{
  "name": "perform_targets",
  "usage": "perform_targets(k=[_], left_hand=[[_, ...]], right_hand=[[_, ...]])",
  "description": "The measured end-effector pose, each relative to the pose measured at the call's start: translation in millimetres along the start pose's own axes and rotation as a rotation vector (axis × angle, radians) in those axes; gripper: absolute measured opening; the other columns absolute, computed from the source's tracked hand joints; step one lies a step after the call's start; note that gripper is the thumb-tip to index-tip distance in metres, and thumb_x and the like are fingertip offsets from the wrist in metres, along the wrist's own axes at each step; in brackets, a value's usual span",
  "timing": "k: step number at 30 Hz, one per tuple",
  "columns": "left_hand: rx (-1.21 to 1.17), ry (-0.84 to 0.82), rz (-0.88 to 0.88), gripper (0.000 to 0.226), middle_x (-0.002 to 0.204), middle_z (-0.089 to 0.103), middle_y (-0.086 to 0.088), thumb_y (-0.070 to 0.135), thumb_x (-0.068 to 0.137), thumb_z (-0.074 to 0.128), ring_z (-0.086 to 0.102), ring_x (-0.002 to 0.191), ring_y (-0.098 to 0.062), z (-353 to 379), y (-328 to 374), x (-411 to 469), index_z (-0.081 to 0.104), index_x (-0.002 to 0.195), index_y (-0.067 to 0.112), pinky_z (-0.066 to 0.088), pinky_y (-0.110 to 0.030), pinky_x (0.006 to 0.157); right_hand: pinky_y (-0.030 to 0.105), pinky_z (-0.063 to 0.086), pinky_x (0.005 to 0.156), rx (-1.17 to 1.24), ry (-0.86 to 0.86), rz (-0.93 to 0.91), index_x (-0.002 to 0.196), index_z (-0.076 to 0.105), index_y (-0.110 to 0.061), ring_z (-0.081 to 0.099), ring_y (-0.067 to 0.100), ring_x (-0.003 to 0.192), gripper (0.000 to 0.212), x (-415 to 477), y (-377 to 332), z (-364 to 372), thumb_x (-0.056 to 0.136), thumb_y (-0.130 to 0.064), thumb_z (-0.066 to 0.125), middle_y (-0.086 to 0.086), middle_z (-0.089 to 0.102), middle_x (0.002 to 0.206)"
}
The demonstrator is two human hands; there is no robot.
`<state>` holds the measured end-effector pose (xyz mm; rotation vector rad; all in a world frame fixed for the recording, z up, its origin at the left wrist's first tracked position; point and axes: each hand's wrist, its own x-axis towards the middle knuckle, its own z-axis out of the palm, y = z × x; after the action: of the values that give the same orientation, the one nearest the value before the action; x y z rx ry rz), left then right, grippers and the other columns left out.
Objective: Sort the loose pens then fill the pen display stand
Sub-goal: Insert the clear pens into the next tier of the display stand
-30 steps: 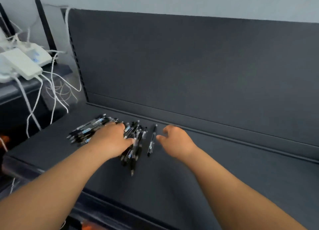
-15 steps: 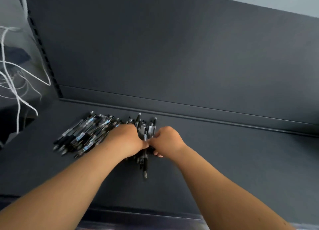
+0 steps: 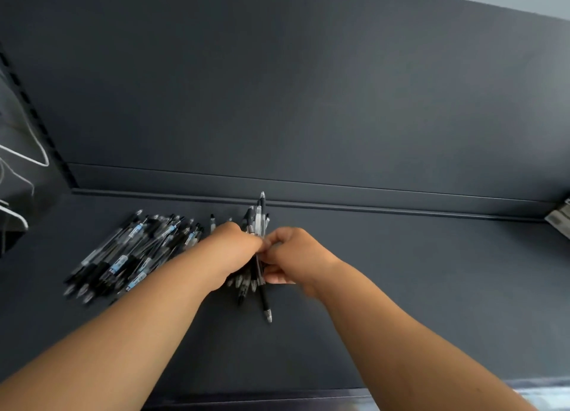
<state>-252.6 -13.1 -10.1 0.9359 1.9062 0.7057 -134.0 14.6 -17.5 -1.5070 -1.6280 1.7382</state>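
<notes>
Pens, black-bodied, slim, round barrels, in 2 groups on a shelf.

Grp 1: pen bundle, centre of shelf, near the back lip. Ends stick out past the hands on both the far and near sides. Approx. 5 far ends show, w/ clear or silver clips. Exact qty not readable because the hands cover the middle. Longest pen runs out toward the viewer: dark rubbery grip, silver cone tip. Can't tell whether the bundle rests on the shelf or is lifted off it.

Grp 2: loose pile, left of the bundle, just beside the left forearm. Fanned and overlapping, lying diagonally. Several have pale blue-and-white labels on clear barrels, w/ black grips. Many pcs, blurred, so no count.

Hands, qty 2, bare, meeting over the bundle. Left hand: fingers curled down round the bundle from the left. Right hand: fingers curled and pinching the same bundle from the right, thumb side touching the left hand.

Shelf: 1, dark grey, matt, flat, smooth, w/ raised lip along the back.
Back panel: 1, same grey, plain.
Slotted upright: 1, black, at the left edge.
Cables: white, thin, looped, far left, at least 2.
Pale object: 1, right edge, cropped, unidentified.
</notes>
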Motion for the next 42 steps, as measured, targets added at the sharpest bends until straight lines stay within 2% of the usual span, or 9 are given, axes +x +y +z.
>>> perform_targets(k=[3,7,9,13,22,26,30,35,42], left_hand=[[-0.173,-0.021,0.008,0.069,0.126,0.056,-0.009,0.037,0.076,0.077,0.053,0.109,-0.023,-2,-1,5,0.046,0.13,0.007,0.045,-0.038,0.092],[-0.416,-0.099,0.006,0.065,0.102,0.065,-0.016,0.017,0.076,0.077,0.069,0.074,-0.024,-6,6,6,0.044,0.131,0.006,0.055,-0.034,0.055],[-0.457,-0.136,0.022,0.067,0.098,0.067,-0.016,0.014,0.076,0.077,0.069,0.071,-0.025,-8,9,5,0.043,0.134,0.006,0.052,-0.031,0.049],[-0.503,-0.136,0.077,0.025,0.07,0.064,-0.008,0.004,0.081,0.067,0.062,0.053,-0.019,-8,19,-3,0.059,0.104,0.008,0.045,-0.025,0.043],[-0.555,-0.128,0.151,0.014,0.066,0.048,-0.008,0.003,0.079,0.063,0.049,0.058,-0.023,5,43,-9,0.052,0.08,0.011,0.044,-0.03,0.05],[-0.699,-0.208,0.128,0.015,0.071,0.053,-0.008,0.0,0.084,0.061,0.059,0.059,-0.018,21,59,-16,0.05,0.085,0.011,0.055,-0.03,0.049],[-0.691,-0.272,0.155,0.017,0.068,0.054,-0.005,0.0,0.085,0.061,0.059,0.052,-0.012,46,72,-33,0.05,0.088,0.013,0.049,-0.022,0.043],[-0.673,-0.304,0.225,0.018,0.065,0.052,-0.004,-0.002,0.083,0.062,0.054,0.048,-0.01,89,101,-61,0.052,0.085,0.014,0.047,-0.021,0.043],[-0.661,-0.343,0.302,0.018,0.063,0.052,-0.003,-0.001,0.084,0.062,0.055,0.047,-0.009,200,145,-123,0.053,0.085,0.014,0.048,-0.021,0.043]], right_hand=[[0.025,0.055,0.062,0.099,-0.027,-0.049,0.084,0.057,-0.016,0.06,0.015,0.065,0.017,-2,-2,-7,0.089,-0.001,0.055,0.004,0.062,0.076],[0.021,0.052,0.054,0.175,-0.042,-0.091,0.094,0.054,-0.012,0.06,0.01,0.056,0.013,-4,-10,-16,0.089,0.0,0.056,0.002,0.061,0.068],[0.022,0.052,0.057,0.188,-0.052,-0.109,0.092,0.055,-0.013,0.061,0.009,0.054,0.013,-6,-13,-19,0.089,0.0,0.056,-0.001,0.063,0.064],[0.022,0.049,0.058,0.162,-0.045,-0.163,0.089,0.057,-0.016,0.064,0.014,0.063,0.012,-14,-22,-25,0.09,-0.004,0.056,0.002,0.067,0.07],[0.023,0.045,0.059,0.127,0.297,-0.225,0.089,0.062,-0.02,0.053,0.014,0.066,0.021,-31,-20,-54,0.094,-0.008,0.046,-0.001,0.054,0.074],[0.024,0.049,0.065,0.253,0.406,-0.276,0.091,0.064,-0.02,0.056,0.011,0.065,0.019,-42,-9,-76,0.095,-0.009,0.049,-0.001,0.057,0.082],[0.026,0.051,0.065,0.415,0.481,-0.306,0.091,0.062,-0.013,0.057,0.011,0.061,0.013,-64,3,-104,0.092,-0.003,0.054,0.004,0.06,0.085],[0.026,0.05,0.062,0.547,0.595,-0.348,0.088,0.059,-0.012,0.058,0.011,0.061,0.006,-100,21,-153,0.09,-0.007,0.057,0.005,0.062,0.079],[0.025,0.05,0.062,0.521,0.73,-0.4,0.084,0.06,-0.016,0.058,0.012,0.064,0.008,-163,77,-253,0.091,-0.012,0.057,0.002,0.058,0.076]])
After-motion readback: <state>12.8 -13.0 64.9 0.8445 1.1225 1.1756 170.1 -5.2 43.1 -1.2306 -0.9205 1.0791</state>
